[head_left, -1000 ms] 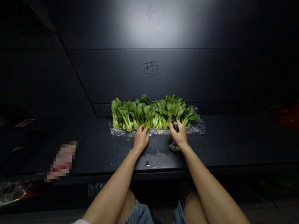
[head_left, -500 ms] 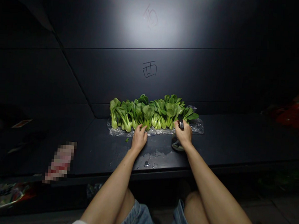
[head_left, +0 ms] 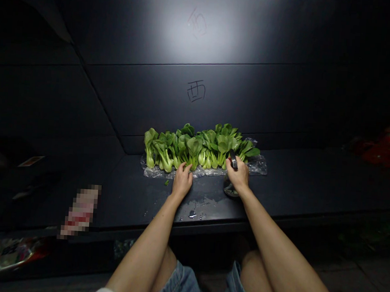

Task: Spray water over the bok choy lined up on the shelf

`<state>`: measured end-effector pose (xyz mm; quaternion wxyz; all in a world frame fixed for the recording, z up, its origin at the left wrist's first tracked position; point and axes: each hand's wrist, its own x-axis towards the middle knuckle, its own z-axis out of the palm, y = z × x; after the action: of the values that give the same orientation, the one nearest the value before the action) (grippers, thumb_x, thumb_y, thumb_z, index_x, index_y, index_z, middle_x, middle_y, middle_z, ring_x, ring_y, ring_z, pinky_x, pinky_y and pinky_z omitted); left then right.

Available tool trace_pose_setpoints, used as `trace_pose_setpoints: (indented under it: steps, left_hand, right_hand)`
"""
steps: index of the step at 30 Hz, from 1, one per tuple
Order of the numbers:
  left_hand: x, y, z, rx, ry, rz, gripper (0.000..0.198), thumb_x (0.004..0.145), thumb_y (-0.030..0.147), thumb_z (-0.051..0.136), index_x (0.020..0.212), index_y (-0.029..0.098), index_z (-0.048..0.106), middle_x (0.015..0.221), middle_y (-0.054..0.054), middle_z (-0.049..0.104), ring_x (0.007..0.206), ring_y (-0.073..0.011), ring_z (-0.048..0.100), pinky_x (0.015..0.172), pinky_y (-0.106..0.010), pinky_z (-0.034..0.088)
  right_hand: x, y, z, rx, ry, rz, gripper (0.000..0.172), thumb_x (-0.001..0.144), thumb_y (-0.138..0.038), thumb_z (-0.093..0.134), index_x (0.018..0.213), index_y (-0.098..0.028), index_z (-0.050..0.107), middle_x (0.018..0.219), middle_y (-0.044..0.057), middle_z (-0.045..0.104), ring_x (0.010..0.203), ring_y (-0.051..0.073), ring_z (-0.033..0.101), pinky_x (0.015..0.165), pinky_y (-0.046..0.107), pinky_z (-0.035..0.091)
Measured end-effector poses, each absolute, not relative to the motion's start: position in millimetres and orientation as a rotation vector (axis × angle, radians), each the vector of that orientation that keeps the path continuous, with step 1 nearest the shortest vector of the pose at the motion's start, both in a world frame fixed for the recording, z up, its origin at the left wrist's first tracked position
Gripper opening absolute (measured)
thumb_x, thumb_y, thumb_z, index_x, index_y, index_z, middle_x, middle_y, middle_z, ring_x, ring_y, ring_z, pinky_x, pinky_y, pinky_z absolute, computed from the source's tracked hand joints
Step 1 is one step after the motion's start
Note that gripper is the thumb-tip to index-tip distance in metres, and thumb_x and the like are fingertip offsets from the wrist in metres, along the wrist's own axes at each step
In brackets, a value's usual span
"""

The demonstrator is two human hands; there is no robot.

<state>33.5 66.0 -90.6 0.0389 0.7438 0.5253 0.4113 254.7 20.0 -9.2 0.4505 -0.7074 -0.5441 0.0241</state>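
Now left grip (head_left: 182, 180) half curled, holding nothing, just below bok choy row (head_left: 195, 148) on plastic wrap (head_left: 258, 166); right grip (head_left: 237, 174) shut around small spray bottle (head_left: 230, 188), upright above tabletop (head_left: 305, 183).

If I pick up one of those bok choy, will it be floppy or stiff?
The bok choy will probably feel stiff at its thick pale stems, though the broad leaves may bend and droop. It likely feels light for its size, and the water drops on the counter suggest it could be slippery if wet.
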Motion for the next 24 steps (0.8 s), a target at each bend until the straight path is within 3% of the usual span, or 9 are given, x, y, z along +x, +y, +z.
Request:
trace_pose_setpoints:
  steps: [24]
  left_hand:
    - [30,64,-88,2.285,1.620,1.278,0.038,0.088,0.015,0.048,0.122,0.014,0.063,0.132,-0.018,0.053,0.126,-0.0294,0.052,0.108,-0.049,0.044]
  right_hand:
    - [219,27,-13,-1.586,-1.546,0.089,0.033,0.090,-0.039,0.044,0.095,-0.018,0.068,0.081,0.009,0.071,0.078,0.023,0.065,0.068,0.028,0.043]
